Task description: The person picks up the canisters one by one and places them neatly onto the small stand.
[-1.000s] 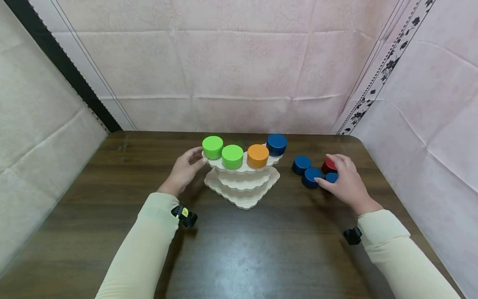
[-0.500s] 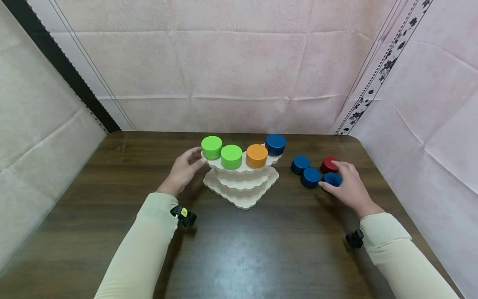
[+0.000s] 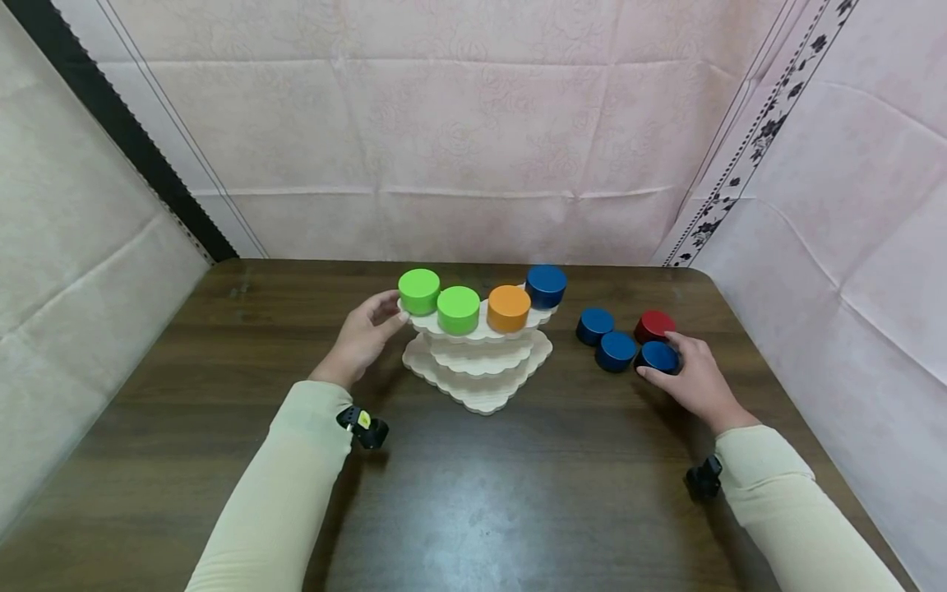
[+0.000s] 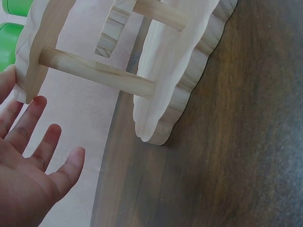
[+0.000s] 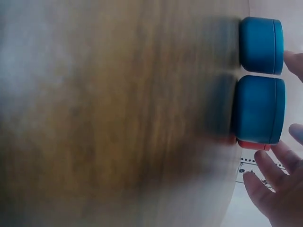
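I see two lime-green tins [image 3: 419, 292], an orange tin [image 3: 508, 309] and a blue tin [image 3: 546, 288] on the cream tiered stand [image 3: 484, 358]; toward three o'clock, three blue tins [image 3: 616, 353] and a red tin [image 3: 654, 326]. My tabletop [image 3: 473, 501] is streaked brown; black flowers pattern the white border [image 3: 769, 130] at two o'clock.

The head view is bright and evenly lit, with the pale cloth [image 3: 481, 131] softly illuminated. On the desk [image 3: 570, 493] lies a whitish glare near the lower edge, and soft shadows fall along the inner sides of both sleeves [image 3: 288, 477]. The left wrist view is dimmer but rather sharp. In the right wrist view, the desk is smeared by blur, while the blue pieces [image 5: 258, 109] have clearer edges.
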### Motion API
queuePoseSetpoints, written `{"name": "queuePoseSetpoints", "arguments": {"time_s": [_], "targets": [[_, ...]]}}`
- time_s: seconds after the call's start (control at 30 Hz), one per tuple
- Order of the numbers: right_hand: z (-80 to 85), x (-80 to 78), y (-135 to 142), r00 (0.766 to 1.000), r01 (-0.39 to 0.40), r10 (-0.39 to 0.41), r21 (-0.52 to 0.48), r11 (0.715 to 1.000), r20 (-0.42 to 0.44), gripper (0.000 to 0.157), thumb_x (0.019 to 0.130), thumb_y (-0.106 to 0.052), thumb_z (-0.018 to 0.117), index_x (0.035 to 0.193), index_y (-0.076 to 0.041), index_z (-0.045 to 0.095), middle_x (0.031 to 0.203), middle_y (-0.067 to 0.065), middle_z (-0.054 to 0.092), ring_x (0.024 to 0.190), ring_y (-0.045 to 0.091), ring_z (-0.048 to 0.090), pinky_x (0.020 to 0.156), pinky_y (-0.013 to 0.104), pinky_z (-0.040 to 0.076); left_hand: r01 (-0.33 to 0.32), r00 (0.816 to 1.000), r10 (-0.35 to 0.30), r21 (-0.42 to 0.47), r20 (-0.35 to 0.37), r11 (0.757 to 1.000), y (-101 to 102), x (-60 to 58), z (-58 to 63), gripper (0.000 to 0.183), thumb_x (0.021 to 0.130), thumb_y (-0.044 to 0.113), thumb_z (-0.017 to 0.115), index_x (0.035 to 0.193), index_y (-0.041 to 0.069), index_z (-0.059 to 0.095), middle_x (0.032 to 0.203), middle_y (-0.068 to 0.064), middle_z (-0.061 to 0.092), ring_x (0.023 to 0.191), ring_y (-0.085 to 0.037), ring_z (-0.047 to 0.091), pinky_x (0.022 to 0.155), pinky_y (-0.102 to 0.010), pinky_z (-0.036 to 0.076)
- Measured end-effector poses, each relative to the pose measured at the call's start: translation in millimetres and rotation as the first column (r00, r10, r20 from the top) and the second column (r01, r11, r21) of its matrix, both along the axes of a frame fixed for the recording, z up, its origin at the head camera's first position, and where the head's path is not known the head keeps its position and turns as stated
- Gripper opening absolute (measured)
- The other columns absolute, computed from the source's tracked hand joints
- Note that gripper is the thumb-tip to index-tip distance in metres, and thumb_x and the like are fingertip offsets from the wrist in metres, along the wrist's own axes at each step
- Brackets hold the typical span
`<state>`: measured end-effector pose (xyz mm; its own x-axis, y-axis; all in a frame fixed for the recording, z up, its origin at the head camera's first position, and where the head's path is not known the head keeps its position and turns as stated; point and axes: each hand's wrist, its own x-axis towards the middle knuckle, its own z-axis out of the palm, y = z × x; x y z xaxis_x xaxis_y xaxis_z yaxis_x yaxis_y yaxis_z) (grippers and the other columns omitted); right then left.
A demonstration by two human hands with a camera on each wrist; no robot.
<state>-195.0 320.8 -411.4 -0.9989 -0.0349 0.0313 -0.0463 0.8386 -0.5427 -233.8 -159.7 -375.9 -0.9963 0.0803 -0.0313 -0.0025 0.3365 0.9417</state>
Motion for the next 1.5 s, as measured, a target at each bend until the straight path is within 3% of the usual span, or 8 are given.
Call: {"name": "queuePoseSetpoints", "arguments": {"time_s": [0.4,0.83,1.5], "targets": [[-5.2,-5.0,8,0.997,0.017,-0.015,-0.024,1.0,0.074,0.096,0.087,-0.052,0.066,0.143,0.015,0.027,0.14,0.038,0.029,0.124,0.05,0.035,0.1,0.062,0.037,-0.006,1.0,0.007,-0.027,0.025,1.0,-2,0.9,1.8,0.054,0.099,0.025,0.056,0.148,0.011,0.037,0.148,-0.013,0.042,0.138,-0.03,0.035,0.11,-0.05,0.032],[-11.6,-13.2,11,0.992,-0.005,0.008,-0.026,1.0,0.125,0.09,0.088,-0.042,0.067,0.142,0.016,0.025,0.138,0.039,0.031,0.123,0.053,0.033,0.099,0.066,0.036,-0.005,0.999,0.006,-0.035,0.034,0.999,-3,1.0,0.8,0.055,0.099,0.027,0.056,0.148,0.012,0.037,0.147,-0.013,0.041,0.138,-0.031,0.035,0.11,-0.051,0.033],[-5.5,-0.9,12,0.995,0.043,-0.037,-0.066,0.997,0.089,0.079,0.09,-0.033,0.068,0.138,0.015,0.029,0.136,0.038,0.032,0.122,0.054,0.034,0.098,0.067,0.035,0.003,1.0,-0.003,-0.023,0.012,1.0,-1,1.7,2.3,0.054,0.099,0.024,0.057,0.147,0.01,0.038,0.146,-0.014,0.043,0.137,-0.031,0.036,0.11,-0.051,0.033]]}}
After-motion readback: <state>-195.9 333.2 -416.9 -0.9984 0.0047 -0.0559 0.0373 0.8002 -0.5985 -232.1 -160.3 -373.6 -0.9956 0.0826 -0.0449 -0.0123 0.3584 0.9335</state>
